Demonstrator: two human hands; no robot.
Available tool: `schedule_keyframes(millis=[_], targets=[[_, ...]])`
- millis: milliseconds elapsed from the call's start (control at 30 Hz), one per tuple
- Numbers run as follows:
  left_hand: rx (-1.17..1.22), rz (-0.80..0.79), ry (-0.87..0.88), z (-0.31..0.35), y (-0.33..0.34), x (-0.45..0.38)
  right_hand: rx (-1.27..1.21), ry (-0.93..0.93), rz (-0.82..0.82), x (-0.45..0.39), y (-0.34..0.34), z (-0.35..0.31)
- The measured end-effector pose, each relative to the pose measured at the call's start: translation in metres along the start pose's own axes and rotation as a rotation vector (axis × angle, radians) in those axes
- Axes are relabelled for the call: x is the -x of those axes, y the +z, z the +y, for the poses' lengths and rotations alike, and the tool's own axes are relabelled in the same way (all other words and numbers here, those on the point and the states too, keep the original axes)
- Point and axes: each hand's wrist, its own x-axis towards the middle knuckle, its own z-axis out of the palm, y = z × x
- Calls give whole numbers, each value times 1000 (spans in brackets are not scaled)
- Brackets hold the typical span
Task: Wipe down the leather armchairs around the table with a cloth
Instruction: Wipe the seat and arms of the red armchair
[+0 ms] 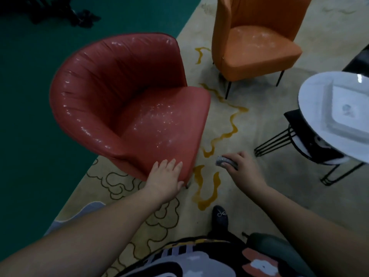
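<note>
A lounge or showroom seating area: leather armchairs (129, 100) round a marble-topped table (319, 100) on patterned carpet (239, 126).

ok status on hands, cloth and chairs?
Left hand flat on red armchair seat edge. Right hand holds grey cloth, off the chair. Orange armchair untouched. Nothing blocking.

A beige rug (249, 176) with wavy yellow lines and brown cloud outlines covers the floor, bordered on the left by dark green carpet (30, 116). At the right edge stands a round white table (311, 100) on black wire legs, carrying a square white tray (339, 124).
</note>
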Motion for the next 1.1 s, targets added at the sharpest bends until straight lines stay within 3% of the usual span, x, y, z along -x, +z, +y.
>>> schedule_keyframes(millis=[367,500,833,1100], targets=[[156,-22,-254,25,-36,-78,45,-187,-148,-149,-44,32],[152,-48,-290,8,-39,-99,38,-273,-212,-192,-34,22],[195,-50,-368,-49,-50,-170,30,-431,-169,-312,-18,-14],[288,-58,-577,-89,-62,-209,29,-538,-339,-400,17,-45]])
